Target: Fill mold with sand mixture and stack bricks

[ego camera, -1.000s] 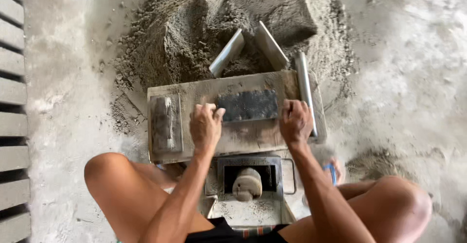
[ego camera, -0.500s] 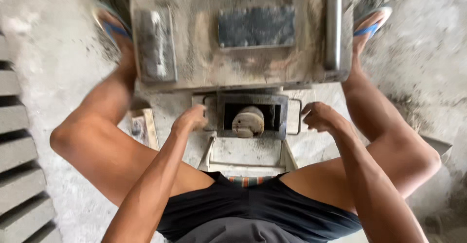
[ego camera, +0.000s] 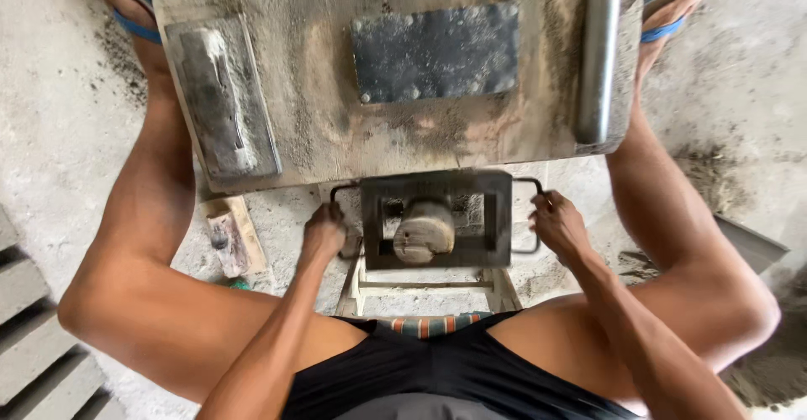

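Head view: left hand (ego camera: pixel 324 231) and right hand (ego camera: pixel 556 225) curled shut round side handles of dark metal mould frame (ego camera: pixel 437 218), squarely between them, just below sand-dusted work board (ego camera: pixel 336 126). Frame's long axis runs hand to hand; both equally near.

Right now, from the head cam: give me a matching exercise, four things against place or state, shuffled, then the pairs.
Things:
1. dark rectangular metal mould frame
2. round wooden knob
3. dark blue-grey rectangular plate
4. grey metal pipe

Places or states:
A. lies along the right edge of the dusty board
B. sits inside the frame's opening
C. gripped by its side handles, left hand and right hand
D. fixed flat at the board's centre

Pairs: 1-C, 2-B, 3-D, 4-A
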